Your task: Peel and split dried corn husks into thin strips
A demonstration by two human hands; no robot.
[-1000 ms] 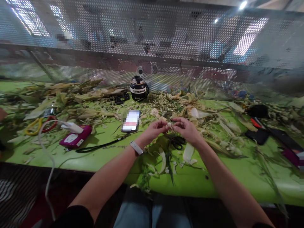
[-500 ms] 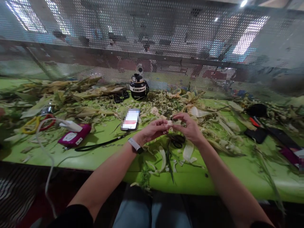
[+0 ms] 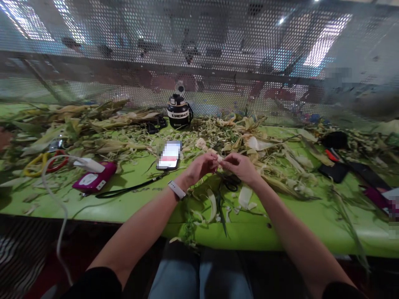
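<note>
My left hand (image 3: pixel 201 166) and my right hand (image 3: pixel 240 167) meet above the green table (image 3: pixel 140 207), fingertips pinched together on a small pale piece of corn (image 3: pixel 220 158). A watch with a light strap sits on my left wrist. Under my hands lie black scissors (image 3: pixel 230 182) and pale husk strips (image 3: pixel 246 197). Heaps of corn husks (image 3: pixel 102 124) cover the back of the table.
A phone (image 3: pixel 169 155) lies left of my hands, with a black lanyard beside it. Further left are a magenta device (image 3: pixel 93 178) with a white cable, and red and yellow scissors (image 3: pixel 40 164). A black bottle (image 3: pixel 178 112) stands before the perforated metal screen. Black items (image 3: pixel 336 170) lie right.
My hands stay together on the small piece; the fingers have shifted slightly and the right hand has lowered a little. The view has tilted a bit.
</note>
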